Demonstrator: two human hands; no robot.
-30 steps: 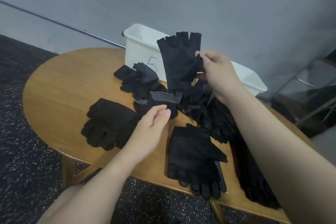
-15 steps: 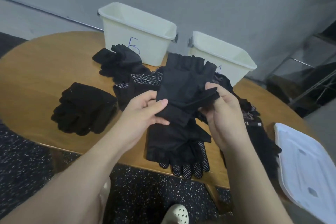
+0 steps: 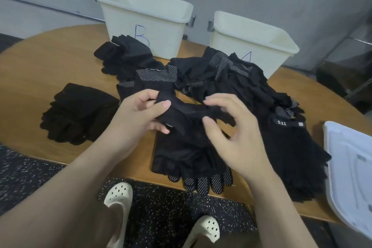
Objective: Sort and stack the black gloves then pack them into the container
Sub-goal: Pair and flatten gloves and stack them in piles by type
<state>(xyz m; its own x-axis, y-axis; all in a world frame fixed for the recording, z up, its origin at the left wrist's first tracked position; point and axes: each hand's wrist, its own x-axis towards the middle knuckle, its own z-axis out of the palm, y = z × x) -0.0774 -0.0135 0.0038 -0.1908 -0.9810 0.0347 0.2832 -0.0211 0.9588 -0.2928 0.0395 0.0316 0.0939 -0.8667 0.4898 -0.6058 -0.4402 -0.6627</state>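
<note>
Head view: left hand (image 3: 138, 115) pinches a crumpled black fabric glove (image 3: 181, 115) above the near stack of black dotted-palm gloves (image 3: 191, 159); right hand (image 3: 231, 127), fingers loosely curled, touches it. Sorting step; next, lay it flat on the stack.

Two bins stand side by side at the back of the tabletop (image 3: 50, 62), the bin marked B (image 3: 145, 20) left of the bin marked A (image 3: 251, 44). Before them lies a loose heap of gloves (image 3: 217, 74) (one small stack (image 3: 78, 112) sits apart to the left), and a lid (image 3: 352, 177) rests at the right edge.
</note>
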